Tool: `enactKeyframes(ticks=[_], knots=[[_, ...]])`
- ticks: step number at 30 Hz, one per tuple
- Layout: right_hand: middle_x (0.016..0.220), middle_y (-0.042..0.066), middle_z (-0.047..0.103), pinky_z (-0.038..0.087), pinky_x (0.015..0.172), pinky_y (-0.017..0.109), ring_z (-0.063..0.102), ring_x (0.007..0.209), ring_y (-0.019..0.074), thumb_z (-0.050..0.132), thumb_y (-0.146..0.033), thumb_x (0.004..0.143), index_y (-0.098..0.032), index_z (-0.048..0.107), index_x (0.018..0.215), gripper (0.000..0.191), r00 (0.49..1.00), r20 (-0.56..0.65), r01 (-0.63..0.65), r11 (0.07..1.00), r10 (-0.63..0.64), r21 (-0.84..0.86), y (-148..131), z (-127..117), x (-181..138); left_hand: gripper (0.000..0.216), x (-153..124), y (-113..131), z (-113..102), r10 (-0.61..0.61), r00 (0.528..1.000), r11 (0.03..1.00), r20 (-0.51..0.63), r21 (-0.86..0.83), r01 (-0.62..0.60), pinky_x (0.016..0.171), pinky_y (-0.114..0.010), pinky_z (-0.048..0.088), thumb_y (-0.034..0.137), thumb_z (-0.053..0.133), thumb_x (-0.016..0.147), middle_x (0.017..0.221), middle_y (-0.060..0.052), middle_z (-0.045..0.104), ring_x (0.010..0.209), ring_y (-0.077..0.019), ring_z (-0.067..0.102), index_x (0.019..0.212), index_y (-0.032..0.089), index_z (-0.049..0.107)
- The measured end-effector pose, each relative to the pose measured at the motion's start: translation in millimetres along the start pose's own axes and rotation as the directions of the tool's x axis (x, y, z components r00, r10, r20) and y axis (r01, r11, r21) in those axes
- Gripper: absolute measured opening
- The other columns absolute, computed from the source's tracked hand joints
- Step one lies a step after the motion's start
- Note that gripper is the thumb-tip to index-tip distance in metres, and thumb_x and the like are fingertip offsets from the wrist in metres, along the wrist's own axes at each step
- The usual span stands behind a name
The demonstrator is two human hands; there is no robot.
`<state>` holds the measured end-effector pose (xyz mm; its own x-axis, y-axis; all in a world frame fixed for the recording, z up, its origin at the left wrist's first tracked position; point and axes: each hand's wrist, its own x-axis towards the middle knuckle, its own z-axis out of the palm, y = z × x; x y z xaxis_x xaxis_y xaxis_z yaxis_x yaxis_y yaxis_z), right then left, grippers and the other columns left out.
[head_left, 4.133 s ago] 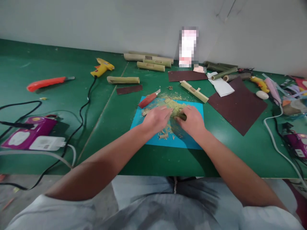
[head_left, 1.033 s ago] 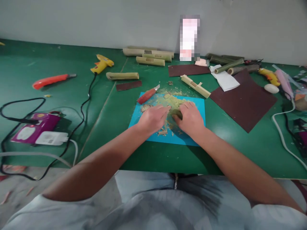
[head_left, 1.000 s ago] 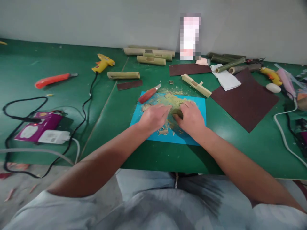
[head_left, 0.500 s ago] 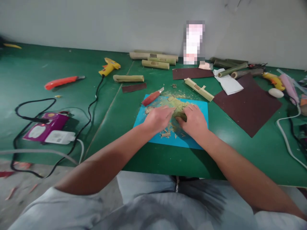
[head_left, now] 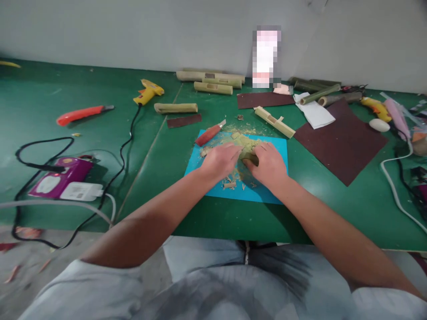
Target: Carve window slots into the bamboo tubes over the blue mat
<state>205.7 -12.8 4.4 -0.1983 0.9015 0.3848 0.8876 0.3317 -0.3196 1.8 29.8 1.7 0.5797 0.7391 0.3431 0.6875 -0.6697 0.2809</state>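
Over a blue sheet strewn with pale shavings, both hands work close together. My right hand is wrapped round a short green bamboo piece, most of it hidden by the fingers. Just left of it, my left hand is closed with its fingertips near the bamboo and shavings; whatever it pinches is hidden. A red-handled knife lies at the sheet's upper left edge, beyond my left hand, touched by neither hand.
Cut bamboo tubes lie along the wall, and a notched one sits beyond the sheet. Brown sandpaper is at right. A yellow glue gun, an orange cutter and a purple power strip with cords occupy the left.
The whole scene has shifted slightly left and up in view. Both hands keep nearly the same place over the sheet, and a little more of the bamboo's end shows by my right thumb.
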Motion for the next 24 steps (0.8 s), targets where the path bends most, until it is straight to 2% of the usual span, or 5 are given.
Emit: enactKeyframes(ticks=[4,9,13,21,24], knots=[[0.088,0.01,0.063,0.046,0.081,0.045,0.056,0.093,0.0293,0.063,-0.033,0.093,-0.025,0.054,0.079,0.019,1.0,0.008,0.016,1.0,-0.016,0.01,0.4,-0.1,0.8,0.039,-1.1,-0.1,-0.9,0.014,1.0,1.0,0.009,-0.001,-0.014,0.075,-0.029,0.056,0.03,0.039,0.107,0.087,-0.006,0.072,0.086,-0.0197,0.07,0.126,0.019,0.072],[0.087,0.009,0.062,0.047,0.08,0.044,0.056,0.09,0.0284,0.064,-0.032,0.092,-0.024,0.053,0.079,0.019,1.0,0.001,0.017,1.0,-0.017,0.004,0.3,-0.9,0.1,0.039,-0.8,1.4,-1.0,0.004,1.0,0.999,0.029,0.031,-0.005,0.072,-0.029,0.055,0.029,0.037,0.108,0.087,-0.007,0.071,0.084,-0.0204,0.07,0.117,0.02,0.074],[0.086,0.008,0.063,0.047,0.081,0.043,0.056,0.091,0.0276,0.064,-0.032,0.093,-0.025,0.052,0.078,0.02,1.0,-0.012,0.011,1.0,-0.01,0.013,-0.7,-1.4,-0.2,0.04,-2.3,1.5,-1.3,0.032,0.999,0.998,0.025,0.051,-0.033,0.072,-0.029,0.054,0.028,0.037,0.108,0.088,-0.006,0.072,0.083,-0.0198,0.07,0.128,0.019,0.071],[0.089,0.009,0.063,0.046,0.081,0.042,0.057,0.094,0.0279,0.065,-0.034,0.093,-0.024,0.054,0.079,0.02,1.0,0.01,0.015,1.0,-0.015,-0.019,-1.9,-1.8,-1.0,0.039,2.8,1.4,-3.2,0.023,0.999,0.998,0.031,0.054,-0.025,0.068,-0.027,0.053,0.029,0.039,0.107,0.085,-0.006,0.072,0.081,-0.0185,0.068,0.122,0.019,0.074],[0.091,0.011,0.064,0.046,0.082,0.043,0.057,0.096,0.0286,0.063,-0.033,0.094,-0.023,0.055,0.081,0.018,0.999,0.005,0.041,0.999,-0.04,-0.035,-2.2,-1.3,-1.9,0.039,2.7,1.7,-3.2,0.014,1.0,0.999,0.023,0.049,-0.015,0.07,-0.027,0.053,0.029,0.039,0.106,0.085,-0.007,0.072,0.081,-0.0187,0.068,0.112,0.018,0.076]])
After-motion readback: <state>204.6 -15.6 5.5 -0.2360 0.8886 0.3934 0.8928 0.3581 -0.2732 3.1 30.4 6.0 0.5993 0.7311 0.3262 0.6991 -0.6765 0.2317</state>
